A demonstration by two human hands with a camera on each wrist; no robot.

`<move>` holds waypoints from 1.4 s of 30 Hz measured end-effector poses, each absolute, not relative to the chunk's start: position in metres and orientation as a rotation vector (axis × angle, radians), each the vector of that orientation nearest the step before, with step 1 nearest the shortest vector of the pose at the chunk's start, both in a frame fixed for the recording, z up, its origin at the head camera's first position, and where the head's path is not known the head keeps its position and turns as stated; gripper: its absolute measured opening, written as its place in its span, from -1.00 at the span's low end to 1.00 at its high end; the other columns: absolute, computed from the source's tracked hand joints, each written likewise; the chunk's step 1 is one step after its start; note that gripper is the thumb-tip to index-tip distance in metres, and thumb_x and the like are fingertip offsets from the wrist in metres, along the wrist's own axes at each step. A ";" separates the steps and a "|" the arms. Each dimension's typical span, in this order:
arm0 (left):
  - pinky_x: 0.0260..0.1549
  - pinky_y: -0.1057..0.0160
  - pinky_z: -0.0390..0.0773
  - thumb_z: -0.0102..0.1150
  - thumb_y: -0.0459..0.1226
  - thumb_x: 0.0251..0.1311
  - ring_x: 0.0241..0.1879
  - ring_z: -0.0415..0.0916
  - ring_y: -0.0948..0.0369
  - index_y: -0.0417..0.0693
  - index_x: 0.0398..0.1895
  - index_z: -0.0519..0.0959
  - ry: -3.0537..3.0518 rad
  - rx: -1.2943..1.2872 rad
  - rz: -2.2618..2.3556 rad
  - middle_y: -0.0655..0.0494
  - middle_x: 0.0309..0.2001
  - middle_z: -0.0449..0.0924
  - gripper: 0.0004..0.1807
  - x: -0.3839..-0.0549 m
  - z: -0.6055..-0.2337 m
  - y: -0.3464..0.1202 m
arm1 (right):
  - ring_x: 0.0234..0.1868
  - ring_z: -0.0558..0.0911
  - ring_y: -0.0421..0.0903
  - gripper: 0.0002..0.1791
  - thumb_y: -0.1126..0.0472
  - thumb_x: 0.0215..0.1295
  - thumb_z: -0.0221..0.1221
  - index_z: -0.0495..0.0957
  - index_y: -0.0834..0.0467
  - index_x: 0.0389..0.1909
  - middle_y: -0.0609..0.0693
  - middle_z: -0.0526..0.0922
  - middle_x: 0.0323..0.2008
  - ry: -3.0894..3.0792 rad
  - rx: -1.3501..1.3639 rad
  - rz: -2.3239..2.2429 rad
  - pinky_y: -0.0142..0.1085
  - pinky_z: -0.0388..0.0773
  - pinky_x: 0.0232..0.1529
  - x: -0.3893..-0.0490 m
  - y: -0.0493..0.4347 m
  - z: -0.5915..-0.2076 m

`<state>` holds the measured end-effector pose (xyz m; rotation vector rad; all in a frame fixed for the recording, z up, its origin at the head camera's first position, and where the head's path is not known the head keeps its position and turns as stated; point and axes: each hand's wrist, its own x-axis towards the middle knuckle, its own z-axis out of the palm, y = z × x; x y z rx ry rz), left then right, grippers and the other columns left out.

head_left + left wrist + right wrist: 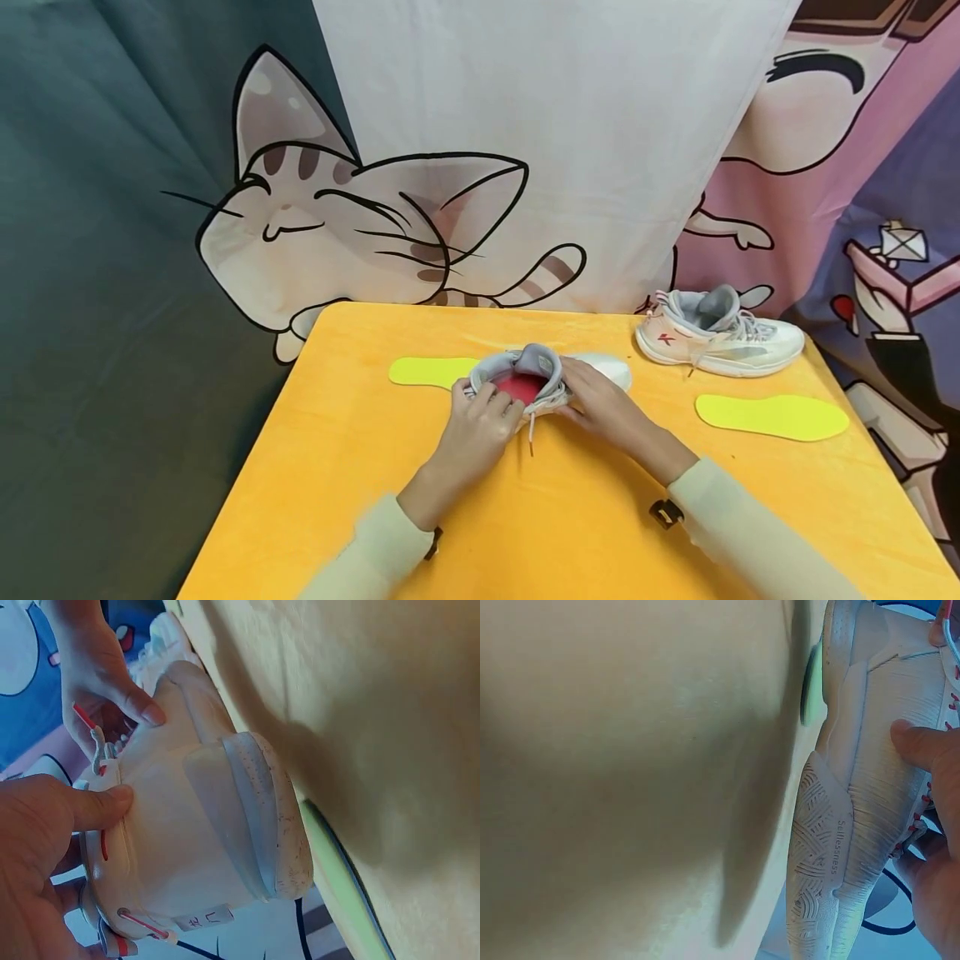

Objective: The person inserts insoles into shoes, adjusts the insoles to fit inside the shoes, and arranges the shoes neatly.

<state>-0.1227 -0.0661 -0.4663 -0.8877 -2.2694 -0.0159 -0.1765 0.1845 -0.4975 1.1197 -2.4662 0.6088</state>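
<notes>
A white sneaker [612, 367] is at the middle of the table, its toe to the right and its red inside showing through the opening. My left hand [480, 425] grips the collar near the heel; in the left wrist view its thumb [105, 808] presses the outer side. The right hand [606, 406] holds the shoe around the laces, and its thumb [915, 742] lies on the upper in the right wrist view. Loose laces hang from the near side. Behind the heel lies a yellow insole [427, 371], partly hidden by the shoe.
Another white sneaker [738, 346] stands at the back right of the yellow table [337, 500]. In front of it lies a second yellow insole [772, 416]. A printed cloth [570, 108] with a cartoon cat hangs behind the table.
</notes>
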 end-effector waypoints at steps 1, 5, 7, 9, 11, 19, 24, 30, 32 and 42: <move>-0.14 -0.15 0.53 0.12 -0.26 0.45 -0.28 0.53 0.11 0.03 -0.29 0.74 -2.271 -0.887 -0.017 0.13 -0.35 0.69 -0.79 -0.120 -0.467 -0.065 | 0.29 0.56 0.29 -0.13 0.19 0.08 0.55 0.40 0.42 0.36 0.35 0.56 0.27 -2.458 1.127 0.614 0.18 0.48 0.30 -0.175 0.186 -0.498; -0.13 -0.14 0.52 0.19 -0.25 0.43 -0.26 0.54 0.12 0.05 -0.25 0.76 -2.288 -0.894 -0.022 0.15 -0.33 0.71 -0.84 -0.114 -0.471 -0.062 | 0.28 0.56 0.28 -0.16 0.18 0.07 0.54 0.42 0.40 0.35 0.33 0.57 0.26 -2.469 1.140 0.633 0.16 0.49 0.30 -0.168 0.190 -0.499; -0.12 -0.14 0.53 0.23 -0.24 0.41 -0.25 0.55 0.12 0.06 -0.22 0.77 -2.300 -0.904 -0.029 0.15 -0.31 0.72 -0.87 -0.112 -0.473 -0.061 | 0.29 0.56 0.26 -0.16 0.16 0.09 0.54 0.43 0.37 0.36 0.32 0.57 0.27 -2.490 1.134 0.644 0.14 0.49 0.31 -0.166 0.192 -0.501; -0.12 -0.14 0.53 0.24 -0.24 0.41 -0.24 0.55 0.12 0.06 -0.21 0.78 -2.305 -0.911 -0.032 0.15 -0.30 0.72 -0.87 -0.111 -0.477 -0.061 | 0.30 0.56 0.24 -0.15 0.14 0.09 0.54 0.43 0.35 0.37 0.29 0.56 0.28 -2.508 1.127 0.655 0.13 0.49 0.31 -0.164 0.193 -0.504; -0.12 -0.14 0.54 0.20 -0.26 0.43 -0.25 0.54 0.12 0.06 -0.22 0.77 -2.302 -0.918 -0.031 0.15 -0.31 0.72 -0.84 -0.109 -0.480 -0.060 | 0.30 0.56 0.22 -0.14 0.13 0.09 0.54 0.43 0.32 0.38 0.28 0.56 0.29 -2.512 1.128 0.667 0.12 0.50 0.31 -0.163 0.195 -0.507; -0.15 -0.12 0.55 0.04 -0.30 0.47 -0.18 0.56 0.10 0.05 -0.23 0.76 -2.240 -0.942 0.004 0.15 -0.28 0.70 -0.74 -0.107 -0.486 -0.061 | 0.28 0.57 0.20 -0.13 0.14 0.05 0.56 0.43 0.28 0.39 0.24 0.58 0.28 -2.468 1.145 0.688 0.13 0.52 0.27 -0.162 0.198 -0.517; -0.01 -0.09 0.58 0.28 -0.03 0.35 0.15 0.56 -0.02 0.01 0.00 0.71 -2.315 -0.998 -0.126 0.00 0.14 0.66 -0.70 -0.115 -0.472 -0.073 | 0.28 0.58 0.19 -0.13 0.14 0.03 0.58 0.46 0.26 0.37 0.23 0.59 0.27 -2.470 1.149 0.712 0.11 0.51 0.28 -0.164 0.199 -0.517; 0.29 -0.16 0.47 0.19 -0.03 0.44 0.38 0.41 -0.06 -0.10 0.35 0.50 -2.593 -0.903 -0.575 -0.10 0.37 0.48 -0.46 -0.139 -0.446 -0.091 | 0.28 0.58 0.17 -0.10 0.14 0.02 0.58 0.44 0.23 0.40 0.21 0.59 0.28 -2.467 1.150 0.711 0.09 0.51 0.28 -0.165 0.200 -0.517; 0.34 -0.14 0.45 0.15 -0.02 0.47 0.40 0.41 -0.04 -0.10 0.40 0.45 -2.696 -0.828 -0.730 -0.08 0.38 0.48 -0.44 -0.150 -0.441 -0.095 | 0.28 0.58 0.16 -0.10 0.12 0.03 0.58 0.44 0.23 0.40 0.20 0.59 0.28 -2.467 1.151 0.704 0.09 0.52 0.27 -0.165 0.200 -0.517; 0.32 -0.07 0.50 0.16 -0.08 0.48 0.37 0.46 -0.08 -0.15 0.48 0.38 -3.138 -0.688 -1.297 -0.13 0.38 0.50 -0.39 -0.199 -0.437 -0.104 | 0.26 0.57 0.26 -0.06 0.14 -0.06 0.62 0.44 0.35 0.35 0.29 0.57 0.27 -2.459 1.122 0.639 0.18 0.48 0.29 -0.162 0.199 -0.515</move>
